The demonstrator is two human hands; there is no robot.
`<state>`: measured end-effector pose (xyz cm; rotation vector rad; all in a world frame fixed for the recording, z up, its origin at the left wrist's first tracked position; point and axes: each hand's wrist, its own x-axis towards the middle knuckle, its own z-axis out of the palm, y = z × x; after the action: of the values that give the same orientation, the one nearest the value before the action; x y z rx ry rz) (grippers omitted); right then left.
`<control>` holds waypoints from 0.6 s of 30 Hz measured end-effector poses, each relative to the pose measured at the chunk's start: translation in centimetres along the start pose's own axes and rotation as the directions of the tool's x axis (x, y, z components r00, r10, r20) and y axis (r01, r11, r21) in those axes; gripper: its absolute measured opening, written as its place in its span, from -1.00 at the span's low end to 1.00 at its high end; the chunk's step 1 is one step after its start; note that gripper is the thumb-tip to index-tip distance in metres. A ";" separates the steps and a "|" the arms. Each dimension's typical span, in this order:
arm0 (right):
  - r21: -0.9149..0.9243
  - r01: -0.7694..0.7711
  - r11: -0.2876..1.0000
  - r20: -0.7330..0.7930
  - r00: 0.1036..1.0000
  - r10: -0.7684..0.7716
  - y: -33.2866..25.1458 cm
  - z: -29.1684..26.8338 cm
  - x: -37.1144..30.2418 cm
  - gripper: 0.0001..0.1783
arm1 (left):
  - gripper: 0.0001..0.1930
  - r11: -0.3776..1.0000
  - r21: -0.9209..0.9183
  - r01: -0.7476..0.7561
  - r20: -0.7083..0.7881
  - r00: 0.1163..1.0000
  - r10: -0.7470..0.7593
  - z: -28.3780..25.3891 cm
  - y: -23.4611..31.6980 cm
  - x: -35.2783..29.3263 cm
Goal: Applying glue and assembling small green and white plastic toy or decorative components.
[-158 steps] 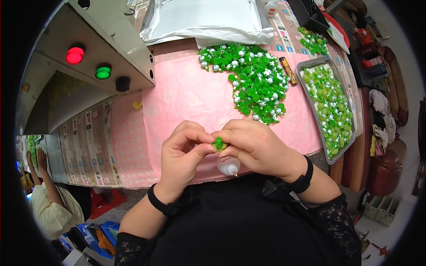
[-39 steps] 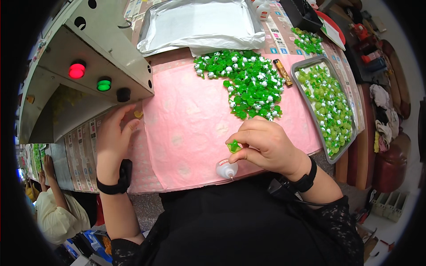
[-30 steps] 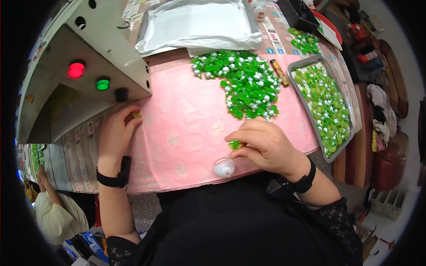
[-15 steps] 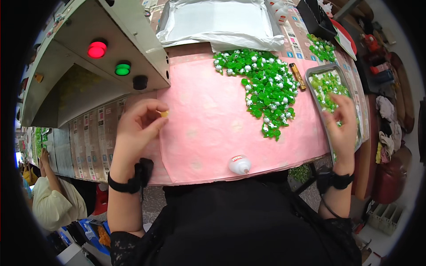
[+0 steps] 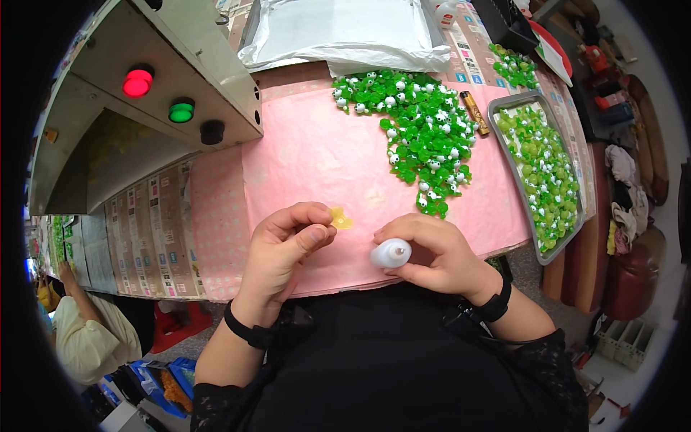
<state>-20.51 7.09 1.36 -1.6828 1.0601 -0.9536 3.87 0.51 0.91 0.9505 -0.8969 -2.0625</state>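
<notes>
Between thumb and fingers my left hand [image 5: 294, 241] pinches a small yellow translucent piece [image 5: 341, 219], shaped a bit like a flower or leaf. Close to its right, my right hand [image 5: 434, 253] is wrapped round a white squeeze bottle [image 5: 391, 253], whose tip points up toward me. Both hands are over the near part of the pink sheet [image 5: 288, 155]. Beyond them lies a heap of small green translucent pieces with white bead-like figures [image 5: 430, 137]. The yellow piece and the bottle are apart.
At right stands a metal tray [image 5: 538, 248] of green and white pieces. A brown-yellow stick-like object [image 5: 474, 113] lies beside the heap. A paper-lined tray [image 5: 345, 36] is at the back. A metal machine [image 5: 173, 68] with red and green lights overhangs the left. Another person [image 5: 93, 327] sits far left.
My left hand has come right and nearer with the yellow piece. My right hand has left the metal tray at right and taken hold of the white bottle.
</notes>
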 end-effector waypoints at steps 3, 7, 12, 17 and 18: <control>0.095 0.020 0.995 -0.079 0.997 -0.012 -0.3 0.0 0.6 -0.67 | -0.80 0.998 0.010 0.066 -0.030 0.997 -0.065 0.1 0.1 0.0; 0.027 -0.035 0.999 -0.064 0.997 0.037 -0.3 -0.4 1.0 -0.63 | -0.78 0.939 0.314 -0.141 0.014 0.990 0.144 0.0 0.5 0.4; 0.430 -0.103 0.897 -0.258 0.938 0.231 0.7 -0.7 -0.9 -0.61 | -0.76 0.552 0.763 -0.336 0.271 0.942 0.198 0.7 3.0 0.8; 0.440 -0.068 0.896 -0.474 0.830 0.295 1.2 -2.8 -2.3 -0.60 | -0.71 0.045 0.899 -0.435 0.426 0.895 0.130 2.9 4.7 1.2; 0.370 -0.084 0.925 -0.504 0.818 0.276 1.2 -3.1 -2.3 -0.61 | -0.71 0.044 0.899 -0.436 0.427 0.895 0.131 3.5 4.8 1.4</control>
<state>-24.43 8.08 0.84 -1.0176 1.3140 -1.4462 1.73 -2.10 5.97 0.9587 -2.5817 -0.9103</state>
